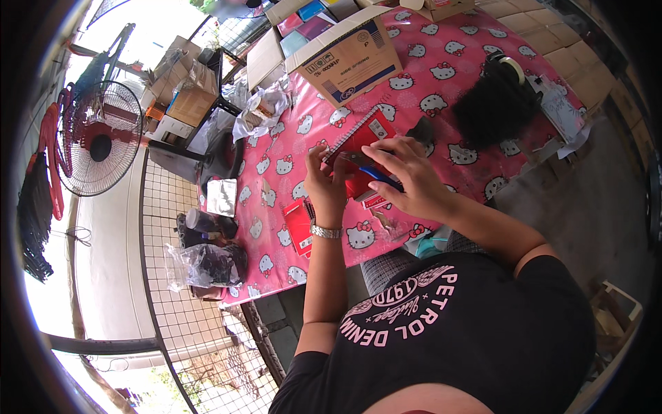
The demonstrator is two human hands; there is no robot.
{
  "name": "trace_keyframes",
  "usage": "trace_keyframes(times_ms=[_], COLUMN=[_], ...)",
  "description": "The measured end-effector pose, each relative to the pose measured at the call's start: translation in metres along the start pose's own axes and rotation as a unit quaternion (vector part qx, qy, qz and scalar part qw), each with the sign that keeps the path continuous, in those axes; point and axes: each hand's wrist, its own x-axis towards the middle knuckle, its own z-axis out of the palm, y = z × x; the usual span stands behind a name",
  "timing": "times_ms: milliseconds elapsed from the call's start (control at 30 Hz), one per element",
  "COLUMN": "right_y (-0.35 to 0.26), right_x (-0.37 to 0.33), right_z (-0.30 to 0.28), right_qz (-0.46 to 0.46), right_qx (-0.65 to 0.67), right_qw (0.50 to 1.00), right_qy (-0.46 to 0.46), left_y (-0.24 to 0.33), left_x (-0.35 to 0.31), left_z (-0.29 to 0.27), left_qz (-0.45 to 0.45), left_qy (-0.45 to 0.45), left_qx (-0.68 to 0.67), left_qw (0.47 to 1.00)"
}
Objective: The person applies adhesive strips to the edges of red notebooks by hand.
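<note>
A red spiral notebook (379,129) lies on the pink tablecloth in front of me, its coil along the upper left edge. My left hand (327,185) has its fingers curled around the notebook's left edge at the coil. Over the notebook, my right hand (417,183) is closed around the blue-handled pliers (381,177), thumb below and fingers above. The dark jaws point toward my left hand; their tips are hard to make out. By my left wrist lies another red notebook (296,224), partly covered by the forearm.
An open cardboard box (355,62) stands at the far side of the table. A black bristly bundle (489,103) sits to the right. Plastic bags, a silver packet (222,197) and a dark bag (219,264) line the left edge. A fan (100,147) stands farther left.
</note>
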Motion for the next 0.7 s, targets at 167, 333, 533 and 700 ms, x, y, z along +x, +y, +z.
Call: trace_keyframes(times_ms=[167, 333, 533, 700], right_y=[-0.011, -0.015, -0.014, -0.016], right_x=[0.009, 0.012, 0.011, 0.010], right_z=[0.009, 0.014, 0.012, 0.002], right_qz=[-0.020, -0.035, 0.134, 0.185], right_qx=[-0.039, -0.094, 0.181, 0.326], right_qw=[0.999, 0.994, 0.964, 0.917], right_qy=[-0.026, -0.031, -0.139, -0.138], left_y=[-0.028, -0.037, -0.020, -0.014], left_x=[0.000, -0.005, -0.015, -0.017], left_z=[-0.008, -0.011, -0.015, -0.041], left_qz=[-0.025, 0.057, 0.125, 0.270], left_qy=[-0.029, -0.007, 0.037, 0.116], left_qx=[-0.029, 0.066, 0.084, 0.255], left_qw=[0.999, 0.996, 0.988, 0.921])
